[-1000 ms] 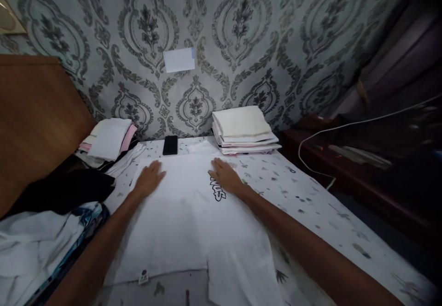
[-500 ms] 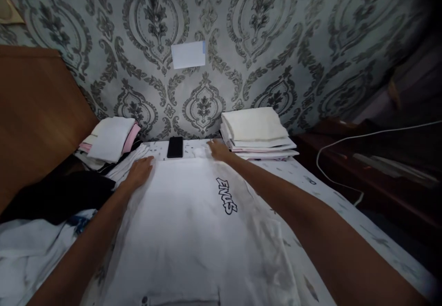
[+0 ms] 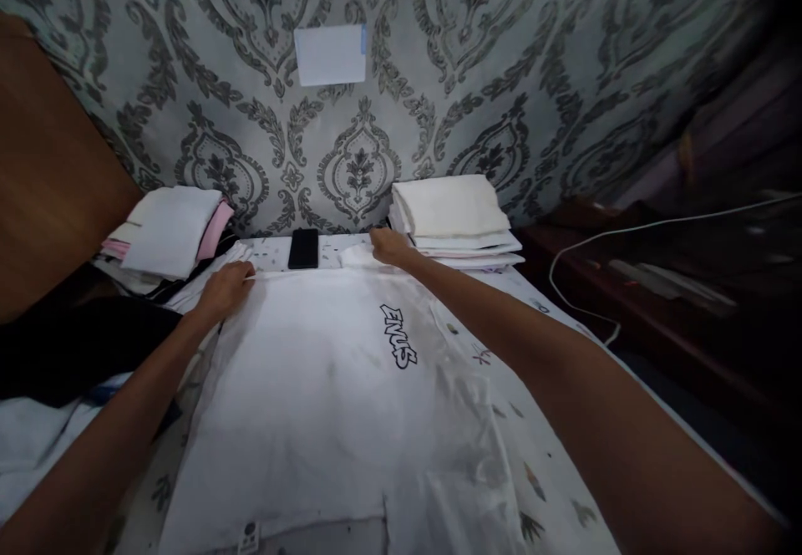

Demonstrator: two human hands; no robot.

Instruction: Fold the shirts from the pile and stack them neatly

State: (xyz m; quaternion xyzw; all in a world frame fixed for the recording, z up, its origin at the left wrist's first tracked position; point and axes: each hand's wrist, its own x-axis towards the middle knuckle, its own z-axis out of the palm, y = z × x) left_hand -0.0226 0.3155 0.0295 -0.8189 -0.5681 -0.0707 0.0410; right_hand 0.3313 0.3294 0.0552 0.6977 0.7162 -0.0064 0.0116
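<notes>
A thin white shirt point(image 3: 294, 379) with black-outlined lettering lies spread flat in front of me, its near edge showing a small label point(image 3: 249, 536). At its far left corner, my left hand point(image 3: 229, 289) is closed with fingertips pinching the fabric edge. My right hand point(image 3: 389, 247) is closed on bunched cloth at the far right part of the shirt, beside a folded stack. Its fingertips are partly hidden behind the knuckles.
Folded white and cream clothes point(image 3: 454, 208) stand stacked at the back right, another folded pile point(image 3: 169, 229) at the back left. A black phone point(image 3: 304, 249) lies between them. Dark clothing point(image 3: 88, 342) is heaped left. A white cable point(image 3: 632, 229) hangs at right; patterned wall behind.
Both hands' fingers have curled and closed on the shirt's far edge, where they lay flatter before. The view has shifted, showing more of the shirt's near edge and label.
</notes>
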